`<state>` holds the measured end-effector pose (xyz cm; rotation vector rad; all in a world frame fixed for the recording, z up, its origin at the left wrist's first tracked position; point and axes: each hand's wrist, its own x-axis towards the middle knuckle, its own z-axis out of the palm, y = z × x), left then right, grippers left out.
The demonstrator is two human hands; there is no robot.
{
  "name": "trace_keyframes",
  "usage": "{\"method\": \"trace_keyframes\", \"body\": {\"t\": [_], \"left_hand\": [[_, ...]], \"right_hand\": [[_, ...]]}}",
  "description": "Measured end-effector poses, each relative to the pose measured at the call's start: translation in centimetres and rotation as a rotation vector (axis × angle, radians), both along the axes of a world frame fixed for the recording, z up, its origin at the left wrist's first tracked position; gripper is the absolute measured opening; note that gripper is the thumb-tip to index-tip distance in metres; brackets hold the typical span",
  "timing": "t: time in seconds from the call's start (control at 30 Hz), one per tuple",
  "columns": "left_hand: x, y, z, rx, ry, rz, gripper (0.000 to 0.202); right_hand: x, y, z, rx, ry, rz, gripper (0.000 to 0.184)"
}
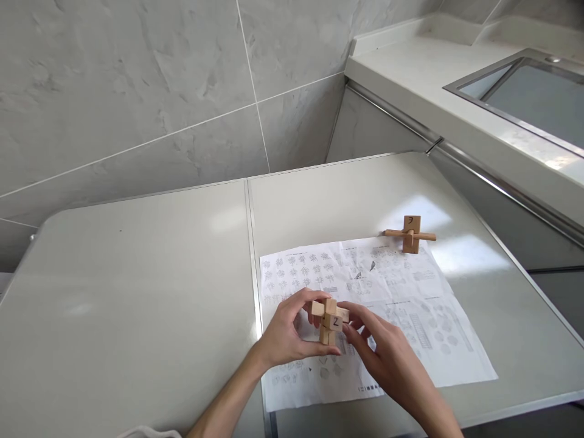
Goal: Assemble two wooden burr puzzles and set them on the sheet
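A small wooden burr puzzle (pixel 329 321) of interlocking blocks, marked "2" on one end, is held upright above a printed sheet. My left hand (pixel 292 328) grips it from the left, fingers at the top and thumb under the bottom. On the right side, the fingertips of my right hand (pixel 378 340) are closed on a protruding block of the same puzzle. Beneath both hands lies the creased paper sheet (pixel 438 359) with rows of small puzzle diagrams.
Another wooden puzzle (pixel 411 234), marked "3" with a crossing rod, rests at the sheet's far right edge. The pale folding table (pixel 137 304) has a seam down its middle. A tiled wall (pixel 137 85) stands behind, and a counter (pixel 410 67) with a sink (pixel 533 97) is at the right.
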<state>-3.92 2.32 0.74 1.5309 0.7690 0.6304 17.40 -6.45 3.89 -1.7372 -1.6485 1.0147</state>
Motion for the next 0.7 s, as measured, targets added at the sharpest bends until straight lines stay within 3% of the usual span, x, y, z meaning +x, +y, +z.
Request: {"method": "trace_keyframes", "body": {"t": [0.3,0.7], "left_hand": [[-0.27,0.25,0.17,-0.076,-0.110,-0.055,0.079],[-0.63,0.24,0.68,-0.117,-0.035,-0.121,0.074]], "right_hand": [[-0.56,0.53,0.57,-0.170,0.327,0.053,0.040],[-0.87,0.53,0.17,-0.243,0.495,0.040,0.051]]}}
